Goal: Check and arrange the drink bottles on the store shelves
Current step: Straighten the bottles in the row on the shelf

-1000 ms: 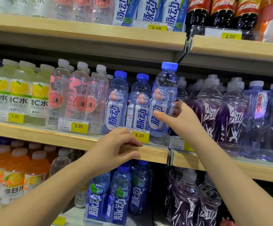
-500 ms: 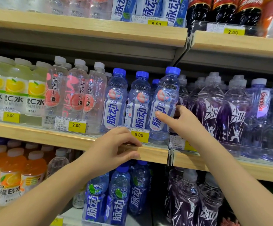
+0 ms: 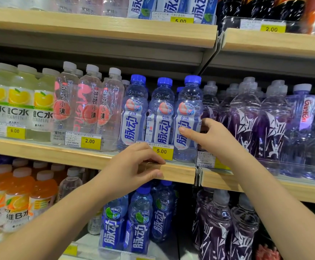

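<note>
Three blue-capped drink bottles with blue-and-white labels stand in a row on the middle shelf (image 3: pixel 179 172). My right hand (image 3: pixel 207 136) grips the rightmost of them, the blue-capped bottle (image 3: pixel 188 109), thumb across its label and fingers round its right side. That bottle stands upright at the shelf's front, level with its two neighbours (image 3: pixel 161 113). My left hand (image 3: pixel 134 166) holds the wooden front edge of the same shelf, fingers curled over the lip just left of the yellow 5.00 price tag (image 3: pixel 161 151).
Clear peach-label bottles (image 3: pixel 89 107) and yellow lemon drinks (image 3: pixel 19 106) fill the shelf to the left. Purple bottles (image 3: pixel 247 117) crowd the right. The upper shelf (image 3: pixel 115 30) hangs close above the caps. Orange, blue and purple bottles stand on the shelf below.
The blue-capped bottle in my right hand has come down from a raised position onto the shelf, level with its neighbours. My left hand has stayed on the shelf edge.
</note>
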`<action>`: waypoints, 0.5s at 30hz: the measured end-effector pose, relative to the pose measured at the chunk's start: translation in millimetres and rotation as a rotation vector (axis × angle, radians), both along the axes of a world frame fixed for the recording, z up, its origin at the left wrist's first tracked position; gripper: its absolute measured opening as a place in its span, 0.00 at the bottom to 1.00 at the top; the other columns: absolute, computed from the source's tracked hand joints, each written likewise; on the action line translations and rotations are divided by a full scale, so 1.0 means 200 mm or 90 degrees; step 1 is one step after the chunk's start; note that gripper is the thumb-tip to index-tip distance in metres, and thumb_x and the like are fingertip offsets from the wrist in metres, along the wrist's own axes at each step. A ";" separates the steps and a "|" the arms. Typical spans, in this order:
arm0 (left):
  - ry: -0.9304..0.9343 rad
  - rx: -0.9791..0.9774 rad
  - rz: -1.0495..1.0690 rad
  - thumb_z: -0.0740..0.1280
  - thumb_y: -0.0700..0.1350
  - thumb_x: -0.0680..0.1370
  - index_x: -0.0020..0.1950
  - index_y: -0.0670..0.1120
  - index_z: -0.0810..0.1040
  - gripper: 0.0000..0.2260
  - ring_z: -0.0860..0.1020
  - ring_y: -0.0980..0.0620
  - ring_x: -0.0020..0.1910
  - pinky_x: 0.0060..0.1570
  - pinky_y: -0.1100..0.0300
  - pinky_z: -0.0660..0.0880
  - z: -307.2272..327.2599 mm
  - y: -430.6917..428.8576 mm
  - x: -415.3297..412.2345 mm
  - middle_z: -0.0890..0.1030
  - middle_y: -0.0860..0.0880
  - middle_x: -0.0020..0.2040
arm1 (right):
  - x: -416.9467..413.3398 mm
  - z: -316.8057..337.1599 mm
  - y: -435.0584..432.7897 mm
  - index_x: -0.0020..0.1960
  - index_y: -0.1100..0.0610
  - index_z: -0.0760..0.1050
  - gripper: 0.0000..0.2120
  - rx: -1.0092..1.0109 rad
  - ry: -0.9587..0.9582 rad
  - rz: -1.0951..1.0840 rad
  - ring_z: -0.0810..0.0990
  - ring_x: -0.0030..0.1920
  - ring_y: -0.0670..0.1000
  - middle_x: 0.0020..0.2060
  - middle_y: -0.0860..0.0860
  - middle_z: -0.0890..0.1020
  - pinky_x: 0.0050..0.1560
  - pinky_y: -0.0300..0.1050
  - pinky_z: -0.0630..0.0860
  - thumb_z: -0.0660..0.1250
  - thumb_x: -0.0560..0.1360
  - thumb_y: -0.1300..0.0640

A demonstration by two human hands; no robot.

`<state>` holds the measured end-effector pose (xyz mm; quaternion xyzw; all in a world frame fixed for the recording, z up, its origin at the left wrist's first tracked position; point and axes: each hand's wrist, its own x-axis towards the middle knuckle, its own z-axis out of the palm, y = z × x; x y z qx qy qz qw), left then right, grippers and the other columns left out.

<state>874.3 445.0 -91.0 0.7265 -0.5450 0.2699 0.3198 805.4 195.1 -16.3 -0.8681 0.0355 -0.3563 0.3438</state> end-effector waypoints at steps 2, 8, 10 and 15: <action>0.003 -0.002 -0.002 0.71 0.57 0.76 0.57 0.58 0.80 0.11 0.75 0.59 0.57 0.54 0.58 0.75 0.00 0.00 0.00 0.76 0.63 0.52 | 0.00 0.00 0.00 0.65 0.49 0.76 0.45 -0.016 0.010 -0.008 0.81 0.42 0.46 0.49 0.47 0.84 0.39 0.43 0.74 0.71 0.59 0.21; 0.014 -0.014 -0.005 0.72 0.53 0.76 0.57 0.56 0.81 0.10 0.76 0.58 0.56 0.55 0.57 0.75 -0.01 -0.01 -0.01 0.77 0.61 0.51 | -0.01 0.01 0.00 0.71 0.50 0.72 0.51 -0.051 0.051 -0.037 0.82 0.52 0.47 0.55 0.44 0.82 0.53 0.52 0.82 0.69 0.58 0.19; 0.012 -0.013 -0.004 0.72 0.54 0.76 0.57 0.56 0.81 0.10 0.76 0.59 0.56 0.55 0.57 0.75 0.00 -0.01 -0.01 0.77 0.61 0.51 | -0.01 0.01 0.00 0.71 0.50 0.72 0.51 -0.051 0.063 -0.035 0.82 0.52 0.47 0.55 0.44 0.83 0.54 0.53 0.82 0.69 0.57 0.19; 0.012 -0.014 -0.005 0.72 0.55 0.76 0.57 0.57 0.81 0.10 0.76 0.59 0.56 0.55 0.57 0.75 -0.01 0.00 0.00 0.77 0.62 0.52 | -0.02 0.01 0.00 0.69 0.48 0.73 0.46 -0.065 0.084 -0.031 0.82 0.53 0.47 0.57 0.43 0.82 0.53 0.50 0.81 0.69 0.61 0.20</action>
